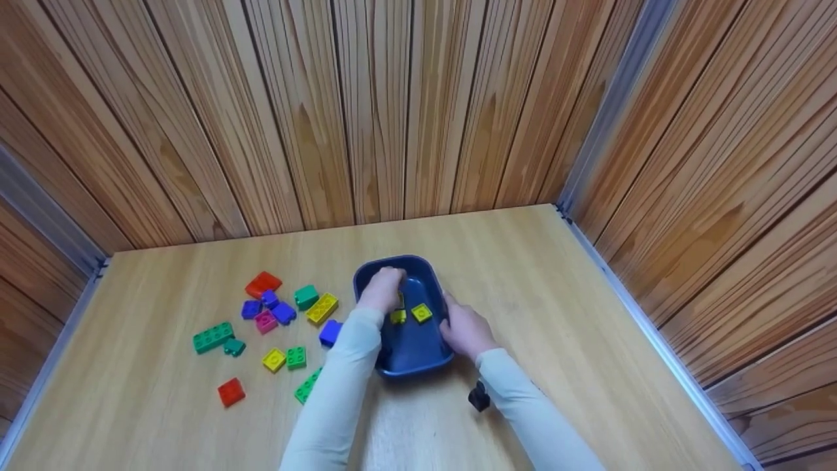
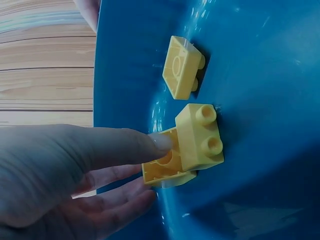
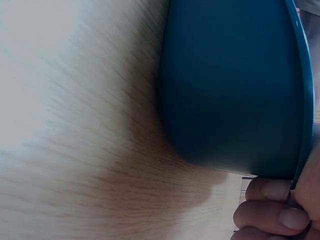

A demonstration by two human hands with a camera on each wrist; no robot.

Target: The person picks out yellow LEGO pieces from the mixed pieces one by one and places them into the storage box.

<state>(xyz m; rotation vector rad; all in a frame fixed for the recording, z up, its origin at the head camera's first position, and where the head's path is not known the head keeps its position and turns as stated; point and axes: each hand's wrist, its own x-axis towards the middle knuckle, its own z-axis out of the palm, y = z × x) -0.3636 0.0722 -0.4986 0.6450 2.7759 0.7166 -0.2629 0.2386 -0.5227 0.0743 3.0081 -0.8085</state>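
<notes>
From the head camera, we see a person's left hand (image 1: 384, 289) reaching into a blue container (image 1: 415, 356) on a wooden table (image 1: 543, 307), while the right hand (image 1: 469, 329) clasps the container's right-hand rim. Yellow blocks (image 1: 422, 313) lie inside, near the left hand. To the container's left, we find loose blocks scattered across the tabletop, among them a red brick (image 1: 231, 392), a long green brick (image 1: 212, 337), a pink brick (image 1: 266, 321) and a yellow brick (image 1: 322, 309). Wood-panelled walls (image 1: 379, 111) stand behind and to both sides.

From the left wrist, we watch that hand's thumb and fingers pinch a hollow-bottomed block (image 2: 165, 173), its open underside toward the thumb, low inside the container. A two-studded block (image 2: 192, 137) touches it; a tilted block (image 2: 181, 70) sits just apart, its studs against the container.

From the right wrist, we see the right hand's curled fingers (image 3: 270, 215) gripping the container's edge, with the outer wall and its shadow filling much of our view.
</notes>
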